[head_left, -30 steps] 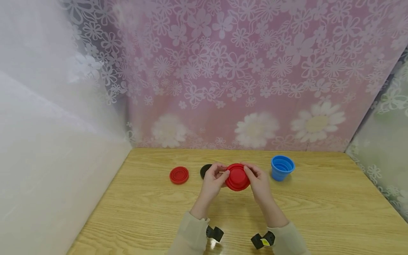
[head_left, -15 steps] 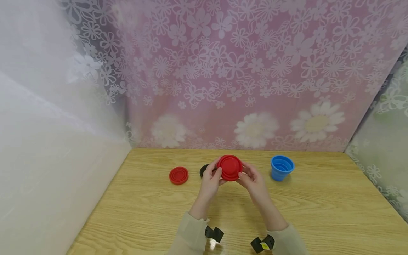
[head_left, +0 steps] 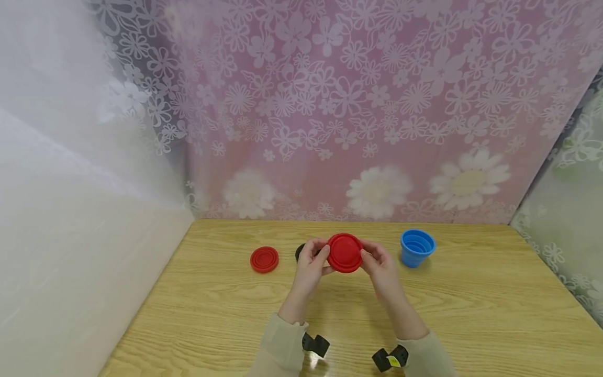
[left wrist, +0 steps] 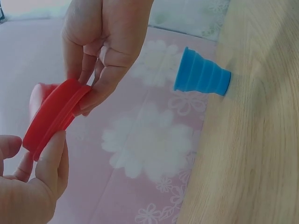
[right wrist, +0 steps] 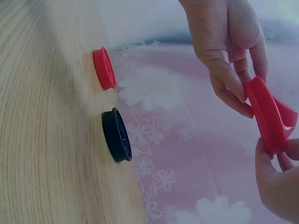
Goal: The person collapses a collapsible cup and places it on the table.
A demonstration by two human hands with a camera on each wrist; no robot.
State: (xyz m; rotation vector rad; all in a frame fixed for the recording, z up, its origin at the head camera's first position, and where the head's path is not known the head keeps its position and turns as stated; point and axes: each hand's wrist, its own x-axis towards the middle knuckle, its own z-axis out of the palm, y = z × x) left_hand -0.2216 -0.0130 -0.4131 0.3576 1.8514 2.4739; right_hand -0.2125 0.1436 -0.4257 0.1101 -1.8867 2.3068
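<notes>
Both hands hold one round red collapsible cup up off the table. My left hand pinches its left rim, and my right hand pinches the right rim. In the left wrist view the red cup is seen edge-on, mostly flattened, between the two hands. From the right wrist view, a red part bulges out on the far side of the cup, partly behind fingers.
A flat red cup lies at the left on the wooden table. Beside it sits a flat black cup, partly hidden by my left hand in the head view. An expanded blue cup stands upright at the right.
Over the last second the held red cup has moved slightly up and left, then a little back right. Its tilt has changed, and my right fingers have shifted along the rim.
</notes>
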